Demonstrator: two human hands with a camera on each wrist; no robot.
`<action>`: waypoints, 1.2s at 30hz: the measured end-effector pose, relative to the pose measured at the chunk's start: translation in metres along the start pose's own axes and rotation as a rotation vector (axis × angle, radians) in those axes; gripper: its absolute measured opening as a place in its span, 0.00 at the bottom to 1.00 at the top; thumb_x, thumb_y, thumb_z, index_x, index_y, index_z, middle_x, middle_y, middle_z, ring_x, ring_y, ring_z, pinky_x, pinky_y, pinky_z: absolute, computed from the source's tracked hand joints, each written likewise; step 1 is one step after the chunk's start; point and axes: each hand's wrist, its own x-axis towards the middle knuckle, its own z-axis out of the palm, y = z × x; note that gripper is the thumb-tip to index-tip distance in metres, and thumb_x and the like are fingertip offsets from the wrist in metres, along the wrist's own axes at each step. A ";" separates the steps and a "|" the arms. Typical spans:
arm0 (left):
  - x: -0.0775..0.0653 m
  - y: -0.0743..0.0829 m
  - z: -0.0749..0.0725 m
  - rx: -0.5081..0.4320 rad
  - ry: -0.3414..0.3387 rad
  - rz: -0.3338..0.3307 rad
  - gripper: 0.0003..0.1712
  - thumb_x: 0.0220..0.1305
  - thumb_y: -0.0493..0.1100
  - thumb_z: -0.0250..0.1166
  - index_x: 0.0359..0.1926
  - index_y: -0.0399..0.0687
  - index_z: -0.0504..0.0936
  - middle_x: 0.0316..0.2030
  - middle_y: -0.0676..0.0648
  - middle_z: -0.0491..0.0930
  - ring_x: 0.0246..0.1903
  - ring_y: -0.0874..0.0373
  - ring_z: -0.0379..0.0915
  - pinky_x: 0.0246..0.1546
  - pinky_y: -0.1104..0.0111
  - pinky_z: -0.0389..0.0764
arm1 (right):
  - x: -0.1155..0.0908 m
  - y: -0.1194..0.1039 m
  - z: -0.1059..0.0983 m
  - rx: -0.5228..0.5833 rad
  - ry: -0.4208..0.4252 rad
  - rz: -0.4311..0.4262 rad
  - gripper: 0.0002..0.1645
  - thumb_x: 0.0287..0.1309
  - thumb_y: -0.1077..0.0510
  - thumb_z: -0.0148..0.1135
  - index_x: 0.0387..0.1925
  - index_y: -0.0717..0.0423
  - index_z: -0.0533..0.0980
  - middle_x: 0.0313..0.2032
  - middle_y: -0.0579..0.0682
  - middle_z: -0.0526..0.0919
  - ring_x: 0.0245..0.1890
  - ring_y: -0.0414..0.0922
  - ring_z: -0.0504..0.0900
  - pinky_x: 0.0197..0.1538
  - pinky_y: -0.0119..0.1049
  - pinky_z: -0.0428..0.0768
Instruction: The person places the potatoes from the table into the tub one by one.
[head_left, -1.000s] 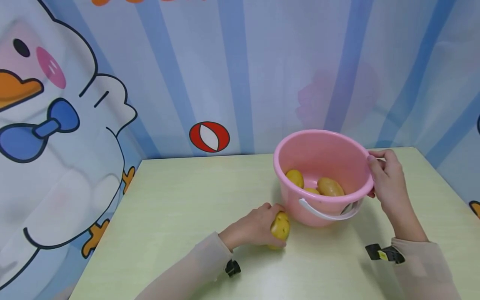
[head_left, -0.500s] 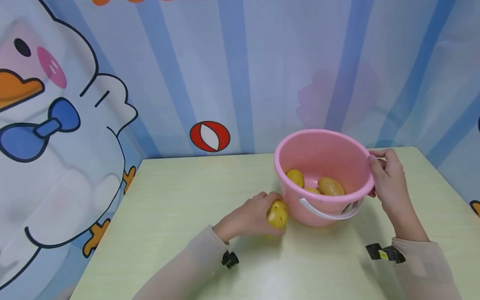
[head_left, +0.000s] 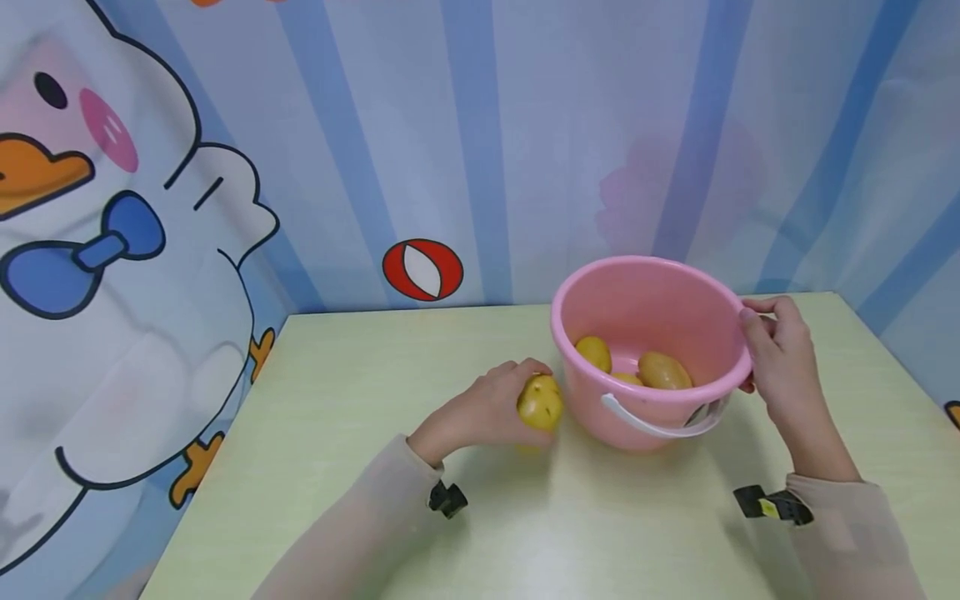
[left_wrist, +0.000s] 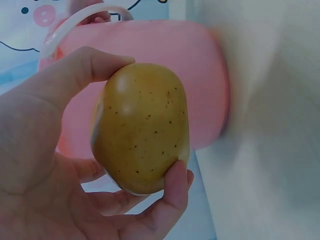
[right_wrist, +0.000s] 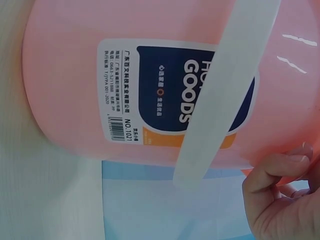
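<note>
The left hand (head_left: 483, 408) is curling its fingers and thumb around a yellow potato (head_left: 540, 402), holding it just above the green table (head_left: 337, 433), right beside the pink bucket (head_left: 651, 400). Three more potatoes (head_left: 663, 371) are lying inside the bucket, and its white handle (head_left: 652, 423) is hanging down the front. The right hand (head_left: 780, 362) is gripping the bucket's rim on the right side, fingers curled over the edge.

Both my hands are out over the table, each closed on something.

My left hand (head_left: 487, 408) reaches forward from a pale sleeve, fingers (left_wrist: 170, 195) and thumb curled in a grip; my right hand (head_left: 780, 358) stands upright, thumb hooked forward, wrist bent, forearm angled back toward me.
</note>
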 end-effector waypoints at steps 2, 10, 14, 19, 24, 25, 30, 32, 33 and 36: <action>0.000 0.001 -0.005 -0.003 0.008 -0.001 0.41 0.50 0.54 0.75 0.64 0.55 0.69 0.44 0.51 0.72 0.41 0.55 0.70 0.36 0.65 0.77 | 0.001 0.000 0.000 0.000 0.002 0.003 0.23 0.78 0.51 0.42 0.61 0.65 0.62 0.26 0.50 0.77 0.10 0.44 0.71 0.14 0.35 0.72; -0.006 0.001 -0.020 -0.026 0.034 -0.006 0.42 0.52 0.54 0.72 0.67 0.55 0.67 0.46 0.52 0.72 0.44 0.55 0.70 0.36 0.64 0.78 | 0.001 -0.002 0.001 -0.004 -0.001 0.004 0.24 0.78 0.51 0.41 0.62 0.66 0.61 0.26 0.51 0.77 0.10 0.44 0.71 0.14 0.35 0.72; -0.006 0.001 -0.028 -0.028 0.051 0.001 0.42 0.53 0.53 0.72 0.68 0.55 0.66 0.46 0.52 0.72 0.45 0.55 0.69 0.37 0.63 0.79 | 0.000 -0.002 0.001 -0.001 -0.003 -0.007 0.24 0.78 0.51 0.42 0.62 0.65 0.62 0.25 0.51 0.76 0.09 0.44 0.70 0.14 0.35 0.71; -0.007 0.007 -0.040 -0.008 0.067 0.015 0.41 0.53 0.53 0.71 0.67 0.55 0.66 0.46 0.51 0.72 0.44 0.55 0.70 0.36 0.63 0.79 | -0.001 -0.001 0.000 -0.001 0.001 -0.007 0.23 0.78 0.51 0.42 0.61 0.64 0.63 0.24 0.50 0.76 0.09 0.44 0.71 0.14 0.35 0.71; -0.004 0.015 -0.053 0.019 0.077 0.041 0.41 0.54 0.53 0.71 0.67 0.55 0.66 0.46 0.52 0.72 0.43 0.56 0.70 0.35 0.64 0.79 | -0.001 0.000 0.000 -0.001 0.006 -0.006 0.22 0.78 0.51 0.42 0.61 0.64 0.63 0.23 0.49 0.76 0.09 0.43 0.70 0.14 0.34 0.71; -0.004 0.017 -0.055 0.023 0.079 0.047 0.41 0.53 0.53 0.71 0.67 0.55 0.66 0.46 0.52 0.72 0.43 0.56 0.70 0.35 0.64 0.79 | -0.001 0.000 0.000 -0.001 0.005 -0.006 0.22 0.78 0.51 0.42 0.61 0.64 0.63 0.23 0.49 0.76 0.09 0.43 0.70 0.14 0.34 0.71; -0.002 0.026 -0.064 0.032 0.095 0.074 0.41 0.53 0.52 0.70 0.68 0.54 0.66 0.47 0.53 0.72 0.42 0.57 0.71 0.34 0.65 0.80 | 0.000 0.002 0.000 0.003 0.007 -0.001 0.21 0.78 0.52 0.42 0.60 0.62 0.63 0.24 0.48 0.77 0.09 0.43 0.71 0.14 0.34 0.71; -0.002 0.030 -0.067 0.028 0.099 0.082 0.41 0.54 0.52 0.70 0.68 0.54 0.66 0.47 0.53 0.72 0.42 0.57 0.71 0.34 0.65 0.80 | 0.000 0.002 0.000 0.003 0.008 0.000 0.21 0.78 0.52 0.42 0.60 0.62 0.63 0.24 0.48 0.77 0.10 0.43 0.71 0.14 0.34 0.71; -0.002 0.032 -0.068 0.025 0.102 0.089 0.40 0.54 0.52 0.70 0.68 0.54 0.66 0.46 0.53 0.72 0.41 0.57 0.71 0.34 0.65 0.80 | 0.000 0.002 0.000 0.001 0.009 0.001 0.21 0.78 0.52 0.42 0.61 0.62 0.63 0.24 0.47 0.77 0.10 0.43 0.71 0.14 0.34 0.71; -0.002 0.036 -0.072 0.028 0.107 0.112 0.39 0.54 0.51 0.70 0.66 0.54 0.67 0.45 0.53 0.72 0.41 0.57 0.71 0.34 0.65 0.80 | 0.000 0.002 0.000 -0.003 0.008 0.003 0.23 0.78 0.52 0.42 0.62 0.64 0.62 0.25 0.47 0.77 0.10 0.43 0.71 0.15 0.34 0.72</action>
